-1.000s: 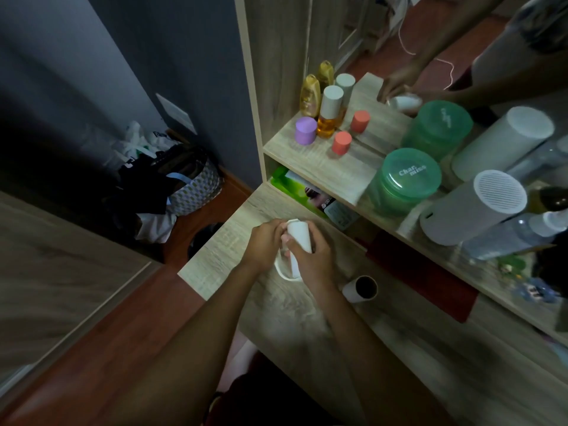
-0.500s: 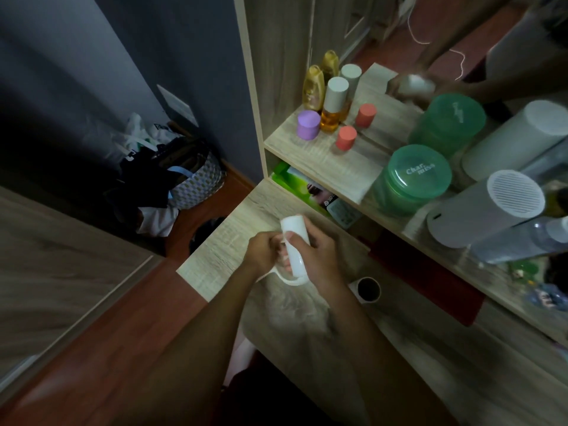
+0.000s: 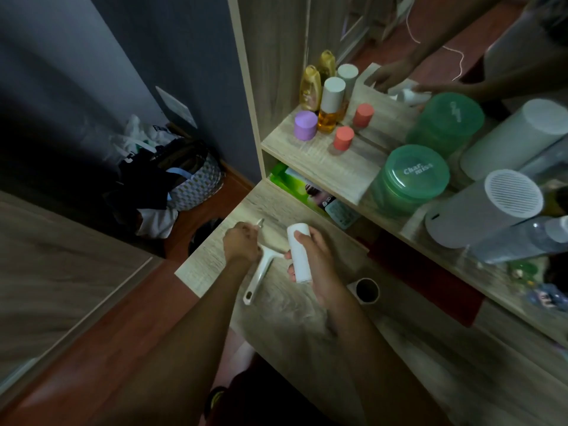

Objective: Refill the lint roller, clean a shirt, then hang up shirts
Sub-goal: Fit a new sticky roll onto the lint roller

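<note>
Holding a smooth white cylindrical roll (image 3: 299, 253) upright at centre frame, the right hand (image 3: 316, 259) has its grip wrapped round it, thumb on the near face, fingers behind. Just left of it, apart from the roll, the left hand (image 3: 241, 245) closes its grip on the top of the roller handle (image 3: 259, 273), a slim white plastic bar slanting down to a looped end above the pale, wood-grained counter (image 3: 307, 327). A bare cardboard tube (image 3: 365, 289), dark hollow end facing up, lies on the counter right of the hands. On the shelf (image 3: 335, 172) at upper right stand round-capped bottles and a translucent green tub (image 3: 413, 179).
</note>
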### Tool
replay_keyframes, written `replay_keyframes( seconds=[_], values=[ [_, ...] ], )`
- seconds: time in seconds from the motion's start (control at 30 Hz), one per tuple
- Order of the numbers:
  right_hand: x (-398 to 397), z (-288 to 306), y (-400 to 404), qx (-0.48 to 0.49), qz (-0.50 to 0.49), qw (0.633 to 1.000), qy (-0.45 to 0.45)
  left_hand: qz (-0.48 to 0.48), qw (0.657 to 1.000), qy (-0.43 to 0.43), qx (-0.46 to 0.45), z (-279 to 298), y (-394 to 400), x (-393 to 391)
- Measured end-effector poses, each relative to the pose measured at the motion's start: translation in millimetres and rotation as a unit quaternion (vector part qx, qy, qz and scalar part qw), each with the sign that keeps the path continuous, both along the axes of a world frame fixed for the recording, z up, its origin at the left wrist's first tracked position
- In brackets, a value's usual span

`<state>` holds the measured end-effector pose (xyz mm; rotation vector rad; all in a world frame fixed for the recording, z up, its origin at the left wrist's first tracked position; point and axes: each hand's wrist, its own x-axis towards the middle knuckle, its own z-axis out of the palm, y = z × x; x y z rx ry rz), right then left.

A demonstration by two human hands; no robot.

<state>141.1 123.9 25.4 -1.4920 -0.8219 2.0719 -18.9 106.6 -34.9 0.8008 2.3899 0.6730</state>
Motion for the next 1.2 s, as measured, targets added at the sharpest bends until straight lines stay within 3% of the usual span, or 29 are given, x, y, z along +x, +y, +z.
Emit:
replay_keyframes(
  seconds=[0.07,0.13,0.2,0.27,0.37,0.6,0.87,0.93,1.07,1.2],
  values=[
    [0,5,-1,0.019,0.043,0.999,-0.015,-0.001,0.999,0.051,0.016,7,-1,-1],
    [0,10,-4,0.043,0.098,0.993,-0.046,-0.004,0.989,0.089,0.122,26,-5,5],
    [-1,14,-9,0.076,0.150,0.983,-0.077,-0.048,0.976,0.043,0.209,46,-10,12],
    [-1,19,-14,0.108,0.188,0.972,-0.092,-0.102,0.973,-0.125,0.167,62,-16,18],
    [-4,23,-14,0.107,0.209,0.965,-0.117,-0.096,0.926,-0.349,0.106,78,-28,22],
    [-4,41,-10,0.080,0.256,0.951,-0.153,-0.108,0.892,-0.427,0.100,88,-46,12],
    [3,57,-11,-0.038,0.273,0.952,-0.130,-0.014,0.866,-0.493,0.087,84,-54,14],
    [6,53,-16,-0.039,0.247,0.963,-0.097,-0.003,0.887,-0.447,0.114,76,-56,13],
    [13,36,-22,-0.002,0.255,0.957,-0.136,-0.022,0.976,-0.153,0.150,48,-61,-3],
    [16,24,-29,-0.002,0.270,0.948,-0.170,-0.096,0.993,-0.029,0.065,9,-64,-18]
  ],
)
